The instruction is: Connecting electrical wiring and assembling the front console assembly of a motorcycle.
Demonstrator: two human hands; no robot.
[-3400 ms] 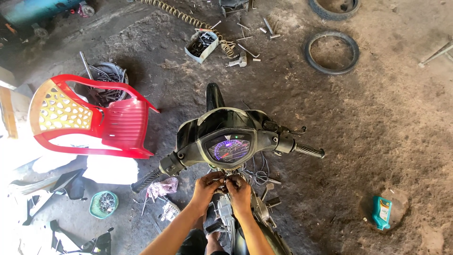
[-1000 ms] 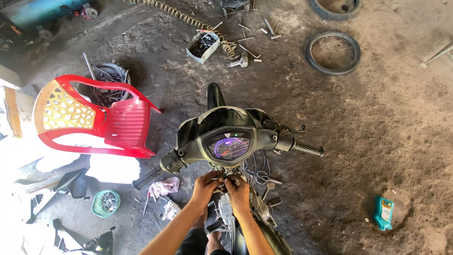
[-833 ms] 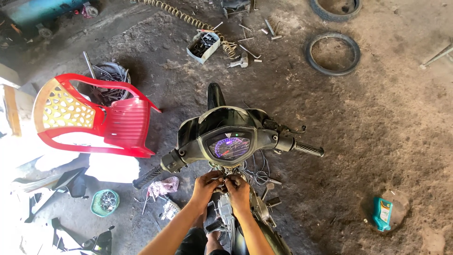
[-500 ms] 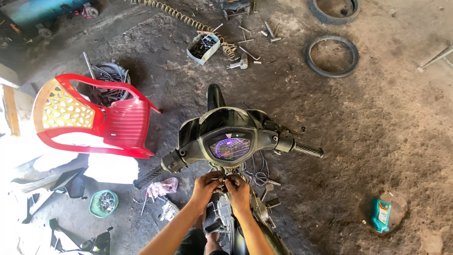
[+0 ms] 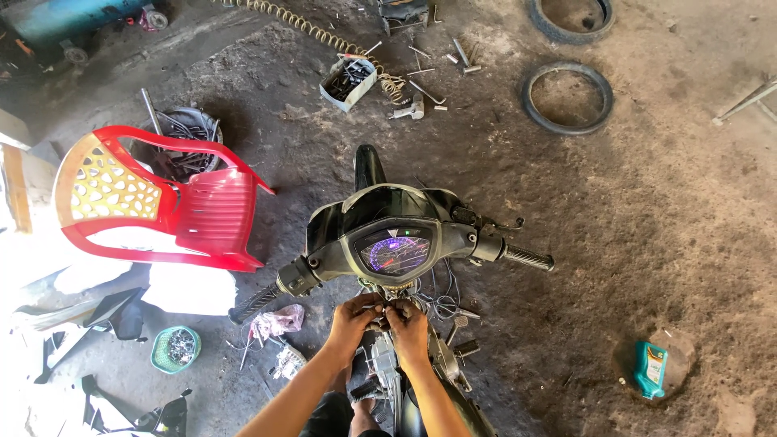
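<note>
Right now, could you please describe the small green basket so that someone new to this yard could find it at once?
Start at the red plastic chair left of the motorbike. Below it, nearer the camera and past the pale sunlit patch, a small round green basket sits on the dirt floor, level with the left hand. It alone is green mesh filled with small metal parts; the grey tray of tools lies far beyond the bike.

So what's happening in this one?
A person stands over a stripped motorbike on a dirt workshop floor. The left hand and right hand are pressed close together just below the instrument panel, working on something small among the exposed wiring; what exactly they pinch is too small to tell. A red plastic chair sits to the left, two tyres lie ahead, and loose tools are scattered about.
</note>
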